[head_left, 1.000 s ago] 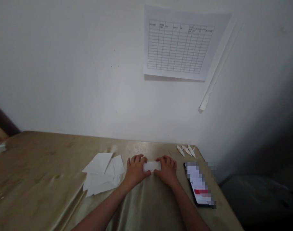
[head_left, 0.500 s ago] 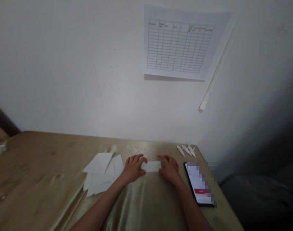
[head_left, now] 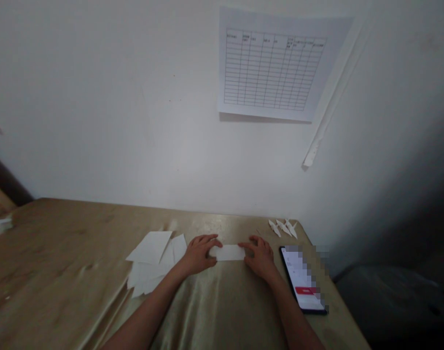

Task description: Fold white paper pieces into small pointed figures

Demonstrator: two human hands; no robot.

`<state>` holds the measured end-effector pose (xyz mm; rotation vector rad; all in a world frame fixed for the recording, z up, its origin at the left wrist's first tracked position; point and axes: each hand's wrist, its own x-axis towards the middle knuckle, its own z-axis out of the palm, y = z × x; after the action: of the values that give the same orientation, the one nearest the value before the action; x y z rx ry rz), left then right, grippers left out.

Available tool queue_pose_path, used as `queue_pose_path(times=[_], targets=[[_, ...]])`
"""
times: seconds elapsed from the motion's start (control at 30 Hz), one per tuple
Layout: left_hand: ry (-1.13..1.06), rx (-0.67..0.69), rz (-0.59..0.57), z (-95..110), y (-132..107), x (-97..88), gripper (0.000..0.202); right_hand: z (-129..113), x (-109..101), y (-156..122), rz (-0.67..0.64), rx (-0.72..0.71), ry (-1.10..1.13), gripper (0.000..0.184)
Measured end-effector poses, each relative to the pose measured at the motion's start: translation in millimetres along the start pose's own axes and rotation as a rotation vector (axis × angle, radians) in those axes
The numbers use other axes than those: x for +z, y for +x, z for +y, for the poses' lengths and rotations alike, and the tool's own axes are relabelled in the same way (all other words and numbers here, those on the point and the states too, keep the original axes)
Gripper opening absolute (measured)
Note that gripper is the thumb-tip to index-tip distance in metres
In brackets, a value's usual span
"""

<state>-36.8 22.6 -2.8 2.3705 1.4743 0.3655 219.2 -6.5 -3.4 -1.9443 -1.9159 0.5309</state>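
Note:
A small white folded paper strip (head_left: 230, 253) lies flat on the tan table (head_left: 69, 253) near its far edge. My left hand (head_left: 199, 254) rests at the strip's left end, fingers stretched flat and fingertips pressing on it. At the right end my right hand (head_left: 260, 254) does the same, fingers flat on the paper's edge. Neither hand lifts the paper.
A loose pile of white paper sheets (head_left: 152, 262) lies left of my left hand. A phone (head_left: 304, 284) with a lit screen lies to the right. Three small folded paper pieces (head_left: 283, 227) sit by the wall. A printed table sheet (head_left: 273, 68) hangs above.
Both hands have slid outward along the strip, away from its middle toward its ends, so more of the paper shows between them.

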Motion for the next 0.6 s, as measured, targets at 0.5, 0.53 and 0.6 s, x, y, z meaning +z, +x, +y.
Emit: queue_pose_path(times=[0.5,0.53,0.6], targets=[[0.01,0.008,0.033,0,-1,2.0,0.05,-3,-5,-6,-0.001,-0.039,-0.012,0.059],[0.011,0.008,0.038,-1,0,3.9,0.048,-3,-5,-6,0.004,-0.037,-0.012,0.058],[0.004,0.026,0.049,-5,2,8.0,0.042,-3,-4,-6,0.02,-0.038,-0.004,0.055]])
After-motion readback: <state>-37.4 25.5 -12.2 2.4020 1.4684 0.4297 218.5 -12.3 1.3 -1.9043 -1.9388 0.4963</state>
